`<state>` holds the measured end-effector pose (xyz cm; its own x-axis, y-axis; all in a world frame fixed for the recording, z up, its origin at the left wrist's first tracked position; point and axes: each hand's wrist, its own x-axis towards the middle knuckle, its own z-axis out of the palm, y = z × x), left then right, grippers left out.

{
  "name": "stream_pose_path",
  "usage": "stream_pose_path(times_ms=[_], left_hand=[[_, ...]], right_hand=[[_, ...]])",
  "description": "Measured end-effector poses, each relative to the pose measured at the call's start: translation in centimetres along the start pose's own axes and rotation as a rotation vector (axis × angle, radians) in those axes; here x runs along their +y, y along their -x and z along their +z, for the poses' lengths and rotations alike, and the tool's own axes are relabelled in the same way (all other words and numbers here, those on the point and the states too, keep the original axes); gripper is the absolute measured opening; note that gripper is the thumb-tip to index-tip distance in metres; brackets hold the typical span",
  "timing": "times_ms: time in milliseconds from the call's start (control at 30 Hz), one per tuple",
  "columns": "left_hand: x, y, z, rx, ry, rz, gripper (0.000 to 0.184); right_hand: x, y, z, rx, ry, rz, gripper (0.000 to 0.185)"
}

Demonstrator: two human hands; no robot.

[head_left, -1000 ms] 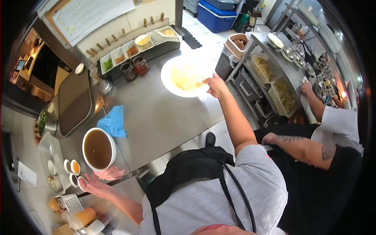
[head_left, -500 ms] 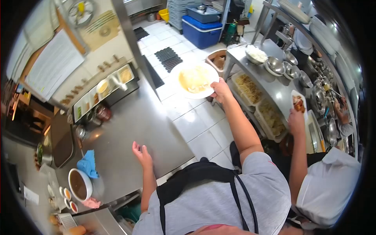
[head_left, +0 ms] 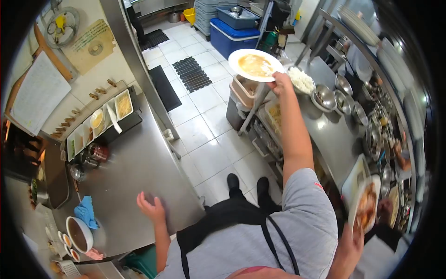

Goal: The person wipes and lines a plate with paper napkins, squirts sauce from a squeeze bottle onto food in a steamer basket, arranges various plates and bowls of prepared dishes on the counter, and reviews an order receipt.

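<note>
Plate nearer the rice now, clamped in right hand; left hand loose, well apart

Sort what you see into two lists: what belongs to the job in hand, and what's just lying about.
In the job:
white plate, held by the right hand
orange food on it

Apparently just lying about:
blue cloth
blue cooler
</note>
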<state>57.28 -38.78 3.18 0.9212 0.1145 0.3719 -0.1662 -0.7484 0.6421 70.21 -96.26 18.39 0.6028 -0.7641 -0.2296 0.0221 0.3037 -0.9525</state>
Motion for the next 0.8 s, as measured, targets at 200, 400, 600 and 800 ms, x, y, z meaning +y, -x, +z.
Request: stream_pose_path(times_ms=[200,400,600,800], left_hand=[[0.9,0.0,0.7,0.03,-0.137,-0.092,0.057],[1.7,-0.8,1.2,-0.012,-0.31,-0.096,0.059],[2.4,-1.2,1.3,-0.059,-0.406,-0.104,0.06],[2.5,-1.4,1.5,-0.059,-0.421,-0.106,0.06]], right_hand=[[-5.9,-12.9,0.3,0.241,0.527,-0.407,0.035],[-7.4,-21.1,1.9,0.352,1.312,-0.585,0.031],[-6.1,-25.4,1.6,0.243,1.612,-0.661,0.02],[-5.9,-26.5,0.8,0.156,1.624,-0.766,0.022]])
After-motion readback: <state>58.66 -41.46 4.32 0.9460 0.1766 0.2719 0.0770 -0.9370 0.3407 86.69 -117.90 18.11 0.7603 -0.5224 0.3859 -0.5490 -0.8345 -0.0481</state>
